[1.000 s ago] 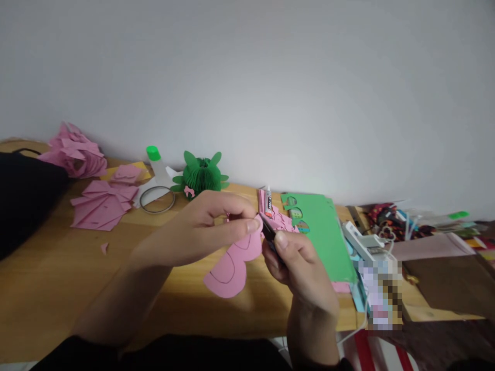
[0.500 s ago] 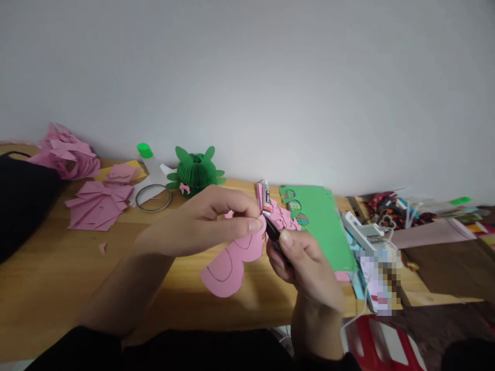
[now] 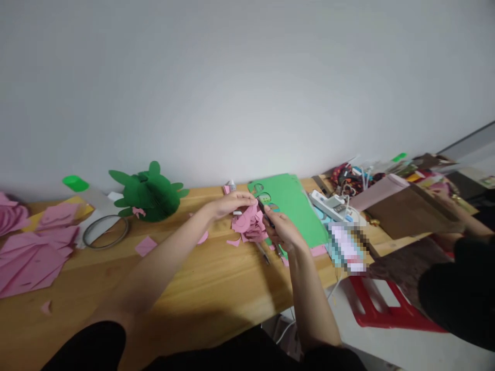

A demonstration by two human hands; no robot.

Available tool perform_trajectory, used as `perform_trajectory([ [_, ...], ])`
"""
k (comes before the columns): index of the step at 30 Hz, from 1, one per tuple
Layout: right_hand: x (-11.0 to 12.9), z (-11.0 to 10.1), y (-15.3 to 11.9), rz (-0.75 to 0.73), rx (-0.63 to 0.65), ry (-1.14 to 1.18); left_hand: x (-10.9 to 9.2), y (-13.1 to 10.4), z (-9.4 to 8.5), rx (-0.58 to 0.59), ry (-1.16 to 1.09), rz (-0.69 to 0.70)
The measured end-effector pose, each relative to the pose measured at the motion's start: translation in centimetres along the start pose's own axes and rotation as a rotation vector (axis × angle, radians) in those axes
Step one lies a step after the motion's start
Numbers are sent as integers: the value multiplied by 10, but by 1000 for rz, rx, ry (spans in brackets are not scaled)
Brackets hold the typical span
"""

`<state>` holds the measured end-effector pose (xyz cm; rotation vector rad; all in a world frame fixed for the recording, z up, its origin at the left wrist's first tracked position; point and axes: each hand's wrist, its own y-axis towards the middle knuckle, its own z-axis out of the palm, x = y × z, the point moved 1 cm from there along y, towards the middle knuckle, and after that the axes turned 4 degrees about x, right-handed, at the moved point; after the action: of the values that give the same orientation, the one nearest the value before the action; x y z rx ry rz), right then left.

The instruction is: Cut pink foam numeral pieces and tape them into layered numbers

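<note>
Pink paper in left hand

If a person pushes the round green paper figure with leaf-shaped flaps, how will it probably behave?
The green paper figure is probably light for its size, because it looks made of folded paper. Its rounded body might rock or roll, although the low side flaps could limit this. The upper flaps look thin, so they would likely bend.

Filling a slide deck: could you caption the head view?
Left hand pinching pink paper, right hand gripping a dark tool, above a wooden table.
</note>
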<state>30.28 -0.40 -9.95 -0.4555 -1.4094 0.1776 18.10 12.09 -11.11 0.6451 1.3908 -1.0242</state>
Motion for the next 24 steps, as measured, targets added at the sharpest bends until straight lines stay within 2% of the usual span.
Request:
perform_trajectory([
  [4, -11, -17, 11, 26, -40, 22, 25, 18, 0, -27, -10, -96],
  [8, -19, -19, 8, -46, -114, 85, 28, 11, 1, -176, -64, -88],
  [12, -18, 1, 1, -171, -171, 139, 12, -12, 8, -365, -142, 27],
  [17, -1, 32, -16, -291, -161, 190, -19, -60, 21, -538, -223, 236],
  [22, 23, 50, -25, -363, -137, 226, -41, -95, 33, -540, -213, 298],
  [24, 27, 56, -27, -444, -174, 246, -46, -102, 36, -572, -224, 326],
])
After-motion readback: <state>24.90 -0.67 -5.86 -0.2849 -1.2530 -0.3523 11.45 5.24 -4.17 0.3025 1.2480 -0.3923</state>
